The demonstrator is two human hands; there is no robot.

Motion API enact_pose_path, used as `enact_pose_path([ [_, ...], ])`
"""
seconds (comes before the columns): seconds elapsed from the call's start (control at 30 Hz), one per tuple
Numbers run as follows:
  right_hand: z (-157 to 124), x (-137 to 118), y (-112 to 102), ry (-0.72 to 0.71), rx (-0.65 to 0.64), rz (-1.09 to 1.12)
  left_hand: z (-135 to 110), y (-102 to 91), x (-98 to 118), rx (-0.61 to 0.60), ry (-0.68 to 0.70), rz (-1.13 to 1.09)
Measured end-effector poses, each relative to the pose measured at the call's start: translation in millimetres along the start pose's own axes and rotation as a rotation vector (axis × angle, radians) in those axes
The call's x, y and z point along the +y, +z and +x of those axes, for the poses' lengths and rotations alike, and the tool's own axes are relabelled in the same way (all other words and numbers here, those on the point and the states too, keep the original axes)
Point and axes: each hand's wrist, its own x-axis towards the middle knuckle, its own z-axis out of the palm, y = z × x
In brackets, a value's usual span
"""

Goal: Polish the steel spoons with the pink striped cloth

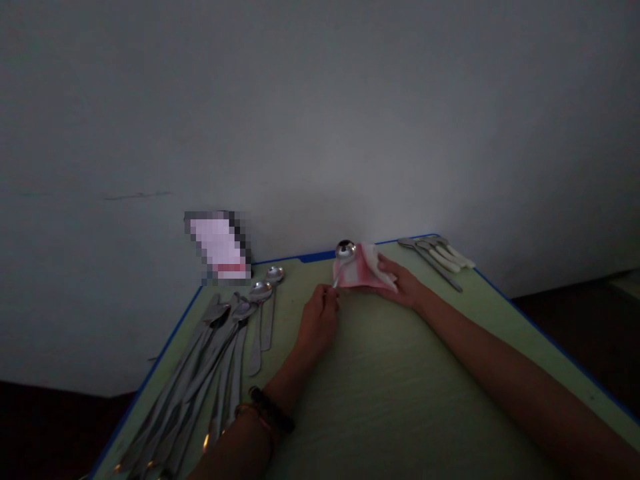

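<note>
One pixelated packet (218, 245) (writing unreadable) beside spoons (261, 291)

This looks like a plain, dimly lit back room, perhaps a canteen's or a home's; I can't say which. A bare white wall (320, 120) stands at twelve o'clock behind a green table (450, 400) edged in blue. Long steel spoons (185, 380) lie at nine o'clock, white-handled spoons (435, 257) at one.

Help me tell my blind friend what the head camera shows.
The left hand pinches the handle of a shiny spoon while the right hand holds a pink cloth against its bowl, on a green table. More spoons lie left, white-handled ones right.
</note>
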Motion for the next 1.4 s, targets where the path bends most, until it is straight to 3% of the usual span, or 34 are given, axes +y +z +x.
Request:
enact_pose_path([
  [0.17,9.2,3.5,-3.3,-0.025,0.115,-0.072,0.2,-0.9,1.6,-0.005,0.027,0.112],
  [0.33,3.3,-0.1,2.1,0.032,-0.021,-0.042,0.6,-0.7,5.3,-0.037,0.029,0.172],
  [0.43,0.5,2.2,4.9,-0.007,-0.082,-0.112,0.4,-0.4,6.7,-0.070,0.050,0.205],
  [0.57,3.1,7.4,5.6,-0.089,-0.064,-0.172,0.1,-0.4,5.8,-0.105,0.081,0.272],
  [0.8,5.1,8.8,7.0,-0.111,-0.008,-0.206,-2.8,-0.5,6.5,-0.177,0.121,0.328],
  [1.03,1.0,9.1,7.9,-0.124,-0.111,-0.362,-3.2,-0.5,9.6,-0.197,0.124,0.367],
  [1.23,0.4,9.7,7.1,-0.167,-0.016,-0.626,-4.2,-1.3,10.5,-0.216,0.147,0.350],
  [1.4,7.0,17.3,6.1,-0.160,0.046,-0.482,-3.8,-1.1,9.4,-0.189,0.148,0.319],
])
